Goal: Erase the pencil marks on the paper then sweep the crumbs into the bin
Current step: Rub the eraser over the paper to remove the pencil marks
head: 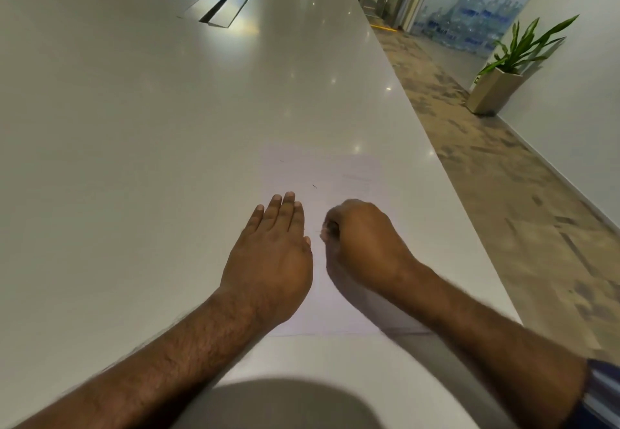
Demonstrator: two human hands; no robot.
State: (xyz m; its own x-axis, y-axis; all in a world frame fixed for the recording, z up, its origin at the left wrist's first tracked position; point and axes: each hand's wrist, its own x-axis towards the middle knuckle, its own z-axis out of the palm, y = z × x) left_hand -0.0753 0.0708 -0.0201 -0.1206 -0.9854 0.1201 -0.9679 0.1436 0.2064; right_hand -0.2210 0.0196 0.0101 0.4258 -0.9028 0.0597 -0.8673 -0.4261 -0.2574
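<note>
2 hands (268,254) on paper (322,173)

On the long white bench (134,126) a sheet of paper (322,173) lies near the right edge, the left hand (271,254) pressed flat on its left side, the right hand (362,244) curled into a blurred fist just beside it, a faint pencil mark (314,186) beyond.
</note>
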